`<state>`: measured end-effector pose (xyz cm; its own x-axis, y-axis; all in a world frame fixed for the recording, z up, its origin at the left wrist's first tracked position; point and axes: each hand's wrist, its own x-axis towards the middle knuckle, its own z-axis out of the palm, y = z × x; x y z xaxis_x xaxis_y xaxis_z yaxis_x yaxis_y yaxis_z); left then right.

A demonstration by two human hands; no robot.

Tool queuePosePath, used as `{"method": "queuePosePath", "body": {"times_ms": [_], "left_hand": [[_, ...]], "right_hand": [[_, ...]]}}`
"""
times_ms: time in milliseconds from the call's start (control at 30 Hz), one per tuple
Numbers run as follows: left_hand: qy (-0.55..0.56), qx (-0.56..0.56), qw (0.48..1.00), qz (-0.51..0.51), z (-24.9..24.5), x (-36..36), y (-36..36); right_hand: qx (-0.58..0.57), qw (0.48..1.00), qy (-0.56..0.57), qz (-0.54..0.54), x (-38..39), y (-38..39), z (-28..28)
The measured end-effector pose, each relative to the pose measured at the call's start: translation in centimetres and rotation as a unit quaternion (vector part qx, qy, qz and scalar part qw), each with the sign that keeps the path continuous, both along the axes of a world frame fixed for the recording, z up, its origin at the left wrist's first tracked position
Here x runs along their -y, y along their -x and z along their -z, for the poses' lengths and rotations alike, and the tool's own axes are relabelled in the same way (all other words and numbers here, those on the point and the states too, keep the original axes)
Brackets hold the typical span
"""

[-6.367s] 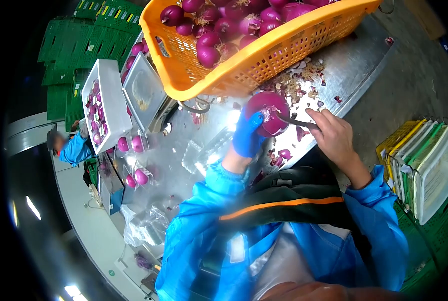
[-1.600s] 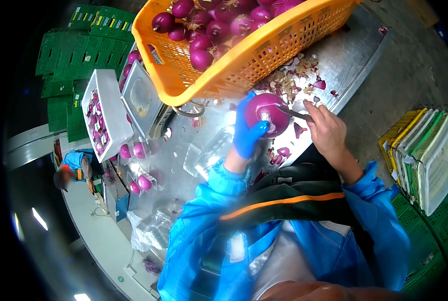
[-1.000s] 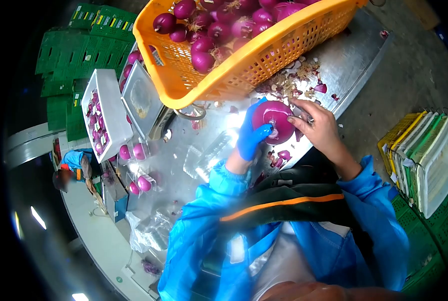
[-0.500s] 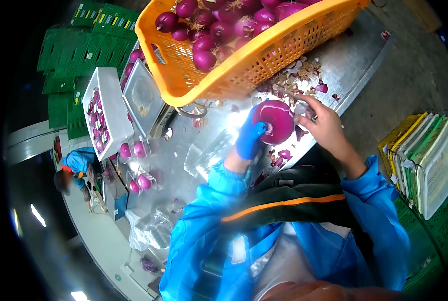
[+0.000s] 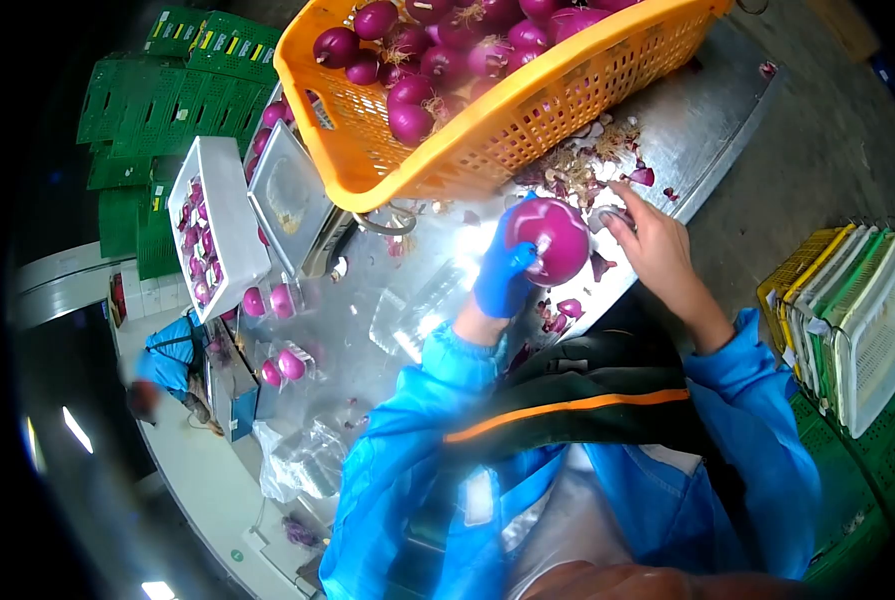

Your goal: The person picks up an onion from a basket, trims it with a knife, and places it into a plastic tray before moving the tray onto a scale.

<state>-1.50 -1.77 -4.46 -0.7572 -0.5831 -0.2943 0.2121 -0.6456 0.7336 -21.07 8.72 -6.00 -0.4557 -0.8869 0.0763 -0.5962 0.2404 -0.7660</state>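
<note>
My left hand (image 5: 502, 270), in a blue glove, grips a peeled red onion (image 5: 557, 240) above the metal table, thumb across its near side. Just right of the onion is my bare right hand (image 5: 655, 240), its thumb and fingers pinched around a small greyish piece (image 5: 607, 216); I cannot tell what this is. Dry onion skins and root bits (image 5: 572, 170) lie scattered on the table beyond both hands. More purple peelings (image 5: 559, 316) rest below the onion.
An orange crate (image 5: 527, 125) full of red onions stands at the far side. To the left are a scale (image 5: 289, 205), a white box (image 5: 232, 265) of onion pieces and packed onions (image 5: 285, 365). Stacked trays (image 5: 867, 320) stand right. A person (image 5: 172, 360) works far left.
The onion has turned in my left hand, its pale end shifting out of sight. My right hand has moved slightly, fingers closer together. The far person has bent or shifted.
</note>
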Motion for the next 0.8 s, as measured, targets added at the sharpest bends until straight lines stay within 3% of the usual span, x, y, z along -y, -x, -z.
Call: {"method": "queuePosePath", "body": {"times_ms": [133, 433, 633, 733, 800], "left_hand": [[-0.021, -0.051, 0.998, -0.036, 0.0, 0.7, 0.8], [0.009, -0.016, 0.998, -0.052, -1.1, 0.0, 1.1], [0.002, -0.022, 0.999, -0.033, 0.6, 0.1, 0.5], [0.002, -0.036, 0.999, -0.005, 0.2, 0.2, 0.6], [-0.013, -0.039, 0.999, -0.024, -0.4, -0.5, 0.7]], "right_hand": [[-0.108, 0.993, 0.03, -0.039, -2.2, -1.3, -0.9], [-0.119, 0.992, 0.049, -0.007, -2.5, -1.8, -0.8], [0.042, 0.996, 0.072, 0.034, -1.7, -3.5, 3.4], [0.257, 0.964, -0.038, 0.061, -0.8, -1.8, 5.1], [0.363, 0.93, -0.063, 0.003, -1.0, -1.4, 2.8]]}}
